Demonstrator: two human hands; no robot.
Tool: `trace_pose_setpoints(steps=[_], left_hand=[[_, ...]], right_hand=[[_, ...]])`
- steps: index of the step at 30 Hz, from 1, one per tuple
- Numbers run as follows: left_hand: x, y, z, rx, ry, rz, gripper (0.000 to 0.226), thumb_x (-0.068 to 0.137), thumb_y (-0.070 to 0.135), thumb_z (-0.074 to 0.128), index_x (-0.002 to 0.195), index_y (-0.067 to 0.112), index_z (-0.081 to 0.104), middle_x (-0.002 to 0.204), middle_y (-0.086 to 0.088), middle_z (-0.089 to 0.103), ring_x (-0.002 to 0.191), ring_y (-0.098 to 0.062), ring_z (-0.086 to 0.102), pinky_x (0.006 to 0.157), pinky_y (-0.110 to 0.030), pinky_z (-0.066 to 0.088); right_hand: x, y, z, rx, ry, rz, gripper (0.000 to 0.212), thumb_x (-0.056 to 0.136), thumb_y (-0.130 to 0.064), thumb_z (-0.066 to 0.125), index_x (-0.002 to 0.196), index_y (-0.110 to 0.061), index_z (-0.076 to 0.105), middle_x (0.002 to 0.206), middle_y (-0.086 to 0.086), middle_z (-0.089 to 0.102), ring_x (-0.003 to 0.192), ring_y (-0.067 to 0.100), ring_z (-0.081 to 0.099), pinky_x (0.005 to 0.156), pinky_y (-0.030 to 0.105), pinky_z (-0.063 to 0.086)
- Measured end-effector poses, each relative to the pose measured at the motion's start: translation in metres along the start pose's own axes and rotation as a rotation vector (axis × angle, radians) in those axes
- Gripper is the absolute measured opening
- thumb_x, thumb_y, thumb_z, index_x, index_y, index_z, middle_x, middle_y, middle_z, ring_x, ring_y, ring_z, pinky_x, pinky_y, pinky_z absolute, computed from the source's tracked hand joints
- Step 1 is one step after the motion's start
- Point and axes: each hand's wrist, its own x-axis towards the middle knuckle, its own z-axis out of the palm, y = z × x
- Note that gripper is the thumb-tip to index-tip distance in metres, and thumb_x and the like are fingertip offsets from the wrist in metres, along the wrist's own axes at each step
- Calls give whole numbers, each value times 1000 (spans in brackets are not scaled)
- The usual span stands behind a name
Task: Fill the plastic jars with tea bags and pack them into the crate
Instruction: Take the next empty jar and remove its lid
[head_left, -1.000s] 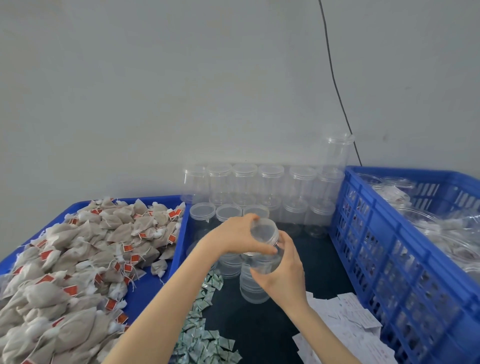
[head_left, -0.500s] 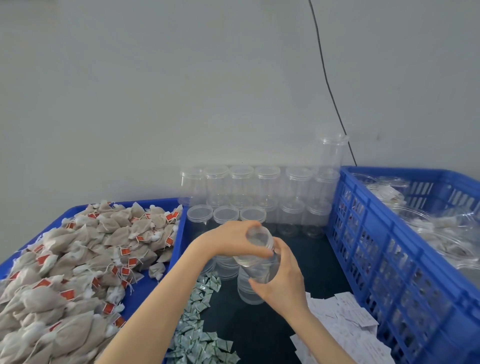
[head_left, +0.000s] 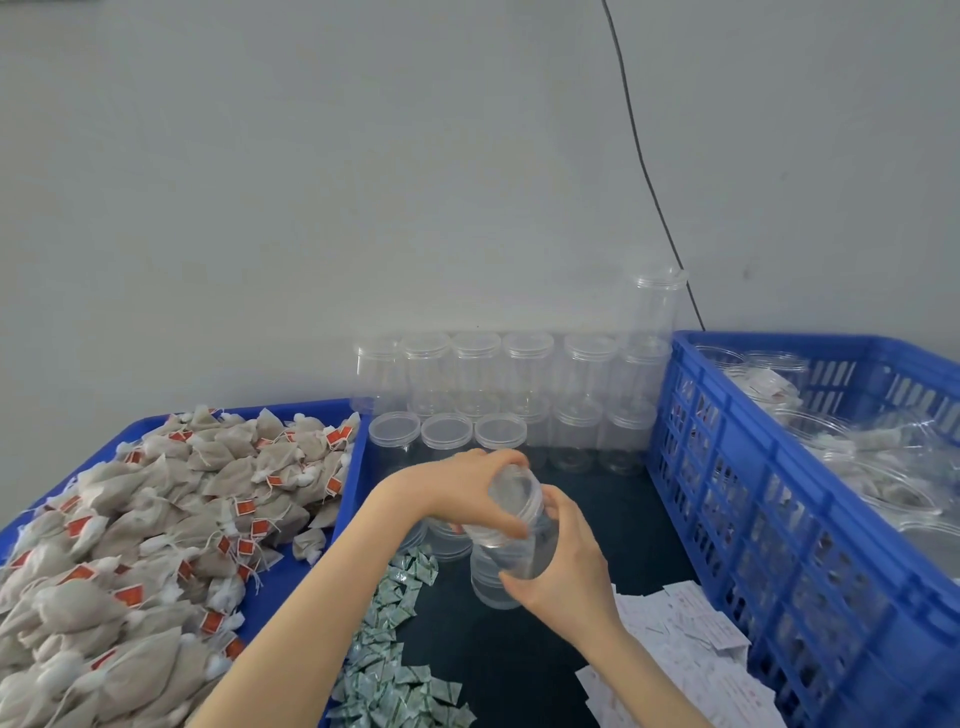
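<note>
Clear plastic is what both hands meet on at the lower middle of the frame: a transparent jar (head_left: 511, 540), tilted with its mouth up and to the left, held above the dark table (head_left: 519, 670). The left hand (head_left: 470, 486) reaches in from the lower left and curls its fingers over the jar's lid (head_left: 511, 493), gripping its rim. The right hand (head_left: 563, 571) comes from the lower right and wraps around the jar's lower body, thumb on the near side. Behind them, in the centre of the frame, rows of empty lidded jars (head_left: 524, 395) stand against the grey wall (head_left: 311, 182), stacked in tiers. At the left of the frame a blue tray (head_left: 350, 467) is heaped with beige tea bags (head_left: 156, 519) bearing red tags. Along the right side a blue slatted crate (head_left: 753, 493) holds jars already packed with tea bags. Small green and white sachets (head_left: 395, 649) lie scattered on the table at the bottom centre, and white paper slips (head_left: 685, 629) lie just beside the crate at the lower right. A black cable (head_left: 644, 171) runs down the wall in the upper right.
</note>
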Motion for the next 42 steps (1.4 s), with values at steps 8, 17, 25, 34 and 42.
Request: trace_pose_setpoints(steps=[8, 17, 25, 34, 42], left_hand=[[-1, 3, 7, 33, -52, -16, 104, 79, 66, 59, 148, 41, -15, 159, 10, -9, 146, -22, 6, 116, -46, 21], [3, -2, 3, 48, 6, -48, 86, 76, 61, 65, 146, 32, 26, 144, 1, 41, 124, -19, 45, 104, -38, 40], [4, -4, 12, -59, 27, -81, 98, 80, 76, 44, 150, 36, -12, 161, -2, -2, 144, -25, 21, 115, -44, 23], [3, -4, 11, -22, 97, -27, 87, 74, 62, 66, 146, 36, 25, 144, 1, 42, 127, -20, 43, 105, -40, 39], [2, 0, 16, -88, 56, 12, 91, 83, 60, 59, 153, 32, 8, 158, 5, 21, 142, -17, 25, 115, -36, 25]], right_hand=[[0, 0, -2, -63, -10, -31, 93, 66, -33, 84, 144, -19, 37, 139, -10, 46, 128, 10, 46, 107, 30, 40], [-4, 0, -4, -65, -22, -47, 89, 64, -39, 79, 142, -26, 38, 123, -25, 39, 118, 4, 46, 101, 23, 39], [-2, 3, -2, -45, 6, -51, 90, 63, -35, 83, 142, -23, 40, 126, -24, 41, 121, 3, 46, 102, 20, 36], [-5, 13, 1, -45, 10, 16, 98, 61, -38, 83, 145, -24, 35, 138, -13, 46, 128, 9, 46, 107, 33, 42], [-5, 21, 2, -29, 25, 29, 100, 59, -38, 84, 145, -25, 35, 139, -13, 47, 128, 9, 46, 104, 35, 46]])
